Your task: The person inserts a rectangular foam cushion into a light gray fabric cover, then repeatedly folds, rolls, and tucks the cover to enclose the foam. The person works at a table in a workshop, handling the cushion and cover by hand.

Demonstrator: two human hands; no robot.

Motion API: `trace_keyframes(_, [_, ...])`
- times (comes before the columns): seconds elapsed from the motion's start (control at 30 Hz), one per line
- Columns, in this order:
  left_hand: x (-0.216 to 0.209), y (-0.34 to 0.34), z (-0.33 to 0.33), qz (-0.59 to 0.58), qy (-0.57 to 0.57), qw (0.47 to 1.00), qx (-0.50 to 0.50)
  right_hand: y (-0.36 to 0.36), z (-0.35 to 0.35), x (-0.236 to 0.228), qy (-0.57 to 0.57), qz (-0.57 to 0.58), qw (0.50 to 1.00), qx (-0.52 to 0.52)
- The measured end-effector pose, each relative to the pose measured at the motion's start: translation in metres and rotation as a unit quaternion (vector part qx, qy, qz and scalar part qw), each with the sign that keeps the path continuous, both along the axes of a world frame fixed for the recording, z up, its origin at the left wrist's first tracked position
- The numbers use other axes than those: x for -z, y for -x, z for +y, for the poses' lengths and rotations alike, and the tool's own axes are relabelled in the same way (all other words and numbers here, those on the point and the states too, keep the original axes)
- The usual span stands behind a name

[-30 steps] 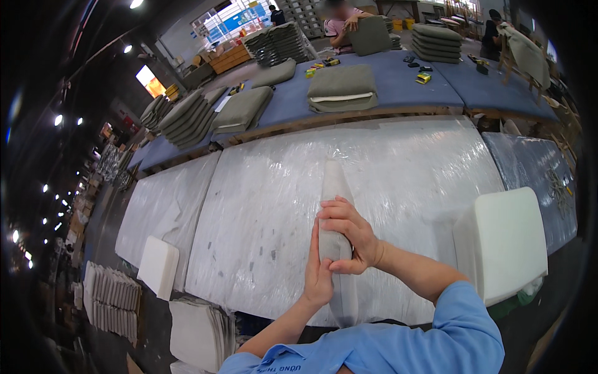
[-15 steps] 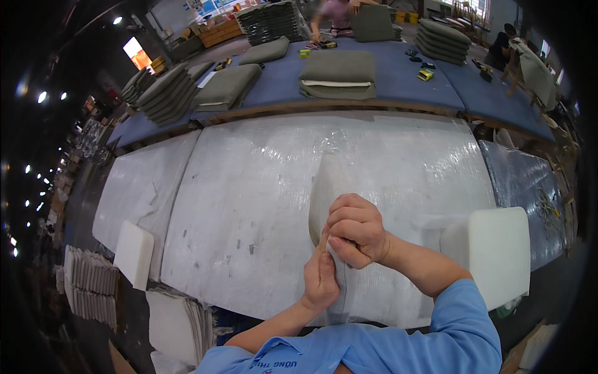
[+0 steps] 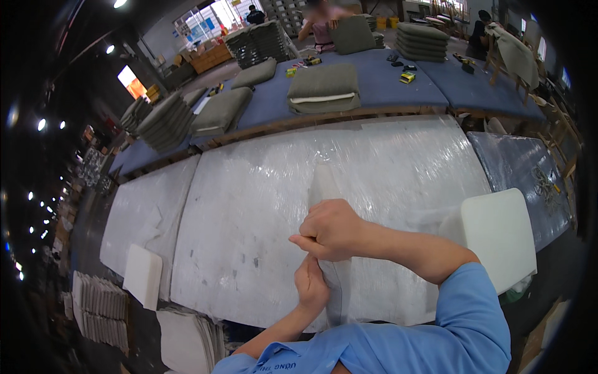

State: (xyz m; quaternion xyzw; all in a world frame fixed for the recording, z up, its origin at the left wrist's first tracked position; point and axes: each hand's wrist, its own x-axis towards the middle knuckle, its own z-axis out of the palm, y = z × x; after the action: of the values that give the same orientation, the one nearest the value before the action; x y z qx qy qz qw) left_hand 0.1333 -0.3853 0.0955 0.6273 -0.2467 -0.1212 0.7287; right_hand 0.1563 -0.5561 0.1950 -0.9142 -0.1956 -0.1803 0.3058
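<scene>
A grey cushion [image 3: 324, 182] stands on edge in front of me, seen nearly edge-on, its far end narrowing away from me. My right hand [image 3: 329, 229] is closed in a fist at its top edge, thumb pointing left, and hides the middle of the cushion. Just below and nearer to me, my left hand [image 3: 312, 285] pinches the near part of the same edge. What exactly lies between the fingers is mostly hidden. Under the cushion is a worktable [image 3: 249, 206] wrapped in shiny clear plastic.
White foam pads stand right [image 3: 500, 240] and left [image 3: 142, 276] of the worktable. Stacked white pads [image 3: 187, 340] sit at lower left. Beyond, a blue table [image 3: 261, 103] bears green-grey cushions [image 3: 324, 86] and a yellow box [image 3: 407, 77]. A person [image 3: 321, 25] is behind it.
My right hand has moved left and slightly toward the far side, its wrist turned so the thumb points left. My left hand has shifted slightly left. The view has tilted a little.
</scene>
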Motion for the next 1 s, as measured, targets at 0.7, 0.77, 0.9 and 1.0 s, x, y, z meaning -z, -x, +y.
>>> trace_keyframes(0.7, [-0.026,-0.016,0.018,-0.132,-0.128,0.982,-0.040,-0.054,-0.003,0.081,-0.278,-0.254,0.920,-0.109])
trace_keyframes(0.77, [-0.022,-0.019,0.020,-0.113,-0.111,0.987,-0.032,-0.062,-0.004,0.073,-0.248,-0.261,0.926,-0.115])
trace_keyframes(0.9, [-0.016,-0.019,0.020,-0.066,-0.070,0.995,-0.017,-0.066,-0.005,0.060,-0.201,-0.216,0.946,-0.136])
trace_keyframes(1.0, [-0.011,-0.017,0.023,-0.072,-0.049,0.996,-0.010,-0.067,-0.003,0.048,-0.169,-0.165,0.960,-0.151])
